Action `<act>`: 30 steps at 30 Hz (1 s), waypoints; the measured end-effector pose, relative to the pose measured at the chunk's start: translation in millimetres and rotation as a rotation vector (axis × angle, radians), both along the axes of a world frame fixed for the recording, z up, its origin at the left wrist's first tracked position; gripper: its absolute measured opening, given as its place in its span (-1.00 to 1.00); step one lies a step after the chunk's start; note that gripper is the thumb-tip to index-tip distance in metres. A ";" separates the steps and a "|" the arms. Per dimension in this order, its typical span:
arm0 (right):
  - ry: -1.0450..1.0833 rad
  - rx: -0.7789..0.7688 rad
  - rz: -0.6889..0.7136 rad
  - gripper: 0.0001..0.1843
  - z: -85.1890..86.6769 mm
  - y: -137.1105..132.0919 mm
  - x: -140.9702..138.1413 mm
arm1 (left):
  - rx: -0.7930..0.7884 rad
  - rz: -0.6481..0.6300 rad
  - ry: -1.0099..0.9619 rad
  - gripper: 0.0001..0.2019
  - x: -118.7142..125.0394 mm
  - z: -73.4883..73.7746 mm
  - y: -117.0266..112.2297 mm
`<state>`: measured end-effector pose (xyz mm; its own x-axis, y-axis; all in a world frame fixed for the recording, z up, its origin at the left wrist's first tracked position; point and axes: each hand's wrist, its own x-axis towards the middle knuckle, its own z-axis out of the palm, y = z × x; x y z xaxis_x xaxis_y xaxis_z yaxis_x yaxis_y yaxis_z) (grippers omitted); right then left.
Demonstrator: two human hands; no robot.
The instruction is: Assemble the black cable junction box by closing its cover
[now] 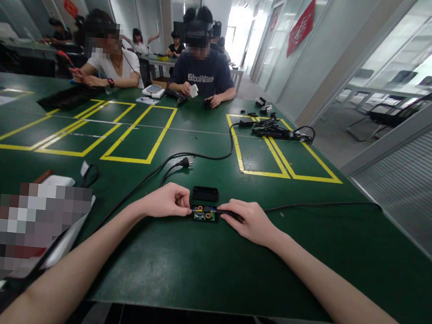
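Observation:
A small open black case (204, 220) lies on the green table, with a green circuit board (201, 214) inside it. Copper-coloured coils and thin coloured wires show on the board. At the case's left end my left hand (169, 200) is closed in a pinch on what looks like the black cable's end, mostly hidden by the fingers. From the right, my right hand (250, 221) grips a black cable (232, 214) where it meets the case. Just behind the case sits a black cover (205, 194), its hollow side up.
A power plug (185, 163) and long cable (201, 155) lie beyond my left hand. Yellow tape (129, 160) marks rectangles. Tangled black cables (275, 129) lie far right. A white device (61, 183), partly blurred, is at left. Two people sit across the table (229, 274).

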<state>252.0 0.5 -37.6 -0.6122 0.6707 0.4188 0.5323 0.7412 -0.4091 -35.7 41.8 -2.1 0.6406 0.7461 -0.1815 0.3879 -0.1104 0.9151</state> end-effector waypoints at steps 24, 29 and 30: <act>-0.107 0.208 0.087 -0.76 1.3 3.8 -4.7 | 0.168 -0.075 0.116 -0.74 -1.4 6.6 2.3; -0.178 0.260 0.086 -0.76 6.4 4.9 -5.8 | 0.108 -0.055 0.101 -0.72 -1.7 4.1 2.8; -0.184 0.259 0.084 -0.75 7.0 5.2 -5.8 | 0.108 -0.049 0.100 -0.73 -1.5 3.9 2.8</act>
<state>246.3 5.7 -30.6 -0.7417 0.5006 0.4463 0.5126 0.8523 -0.1041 -37.2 44.6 1.8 0.6592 0.7332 -0.1668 0.4683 -0.2268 0.8540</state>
